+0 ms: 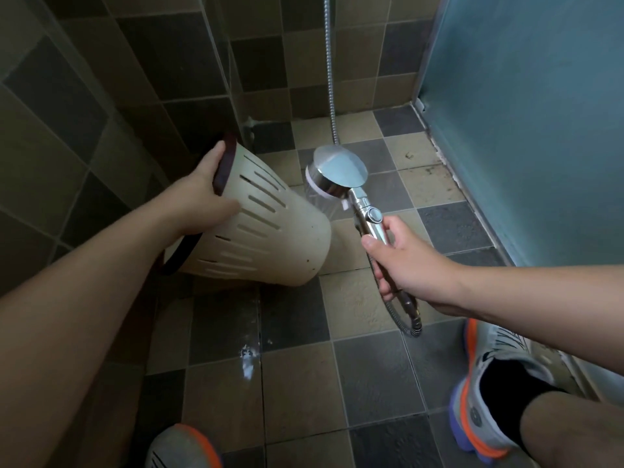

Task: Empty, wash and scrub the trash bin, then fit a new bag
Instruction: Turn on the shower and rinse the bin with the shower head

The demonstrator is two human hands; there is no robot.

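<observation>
Now my left hand [206, 194] grips the tipped cream slotted plastic bin's [270, 228] dark rim; my right hand [401, 261] wraps the chrome shower head's [337, 170] handle, near the bin's base, above tiled floor [304, 366].

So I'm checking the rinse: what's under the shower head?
Under the shower head, water sprays past the trash bin base onto the tiled floor. The bin's inside faces away, unseen.

- The floor [364, 305] is laid in square tiles, tan and dark grey in a checker pattern, wet-looking, with a white smear on one.
- Beyond the floor, the tiled wall [270, 62] repeats those colours.
- Right of the floor stands a frosted blue-green panel [526, 106].
- Light is dim.
</observation>
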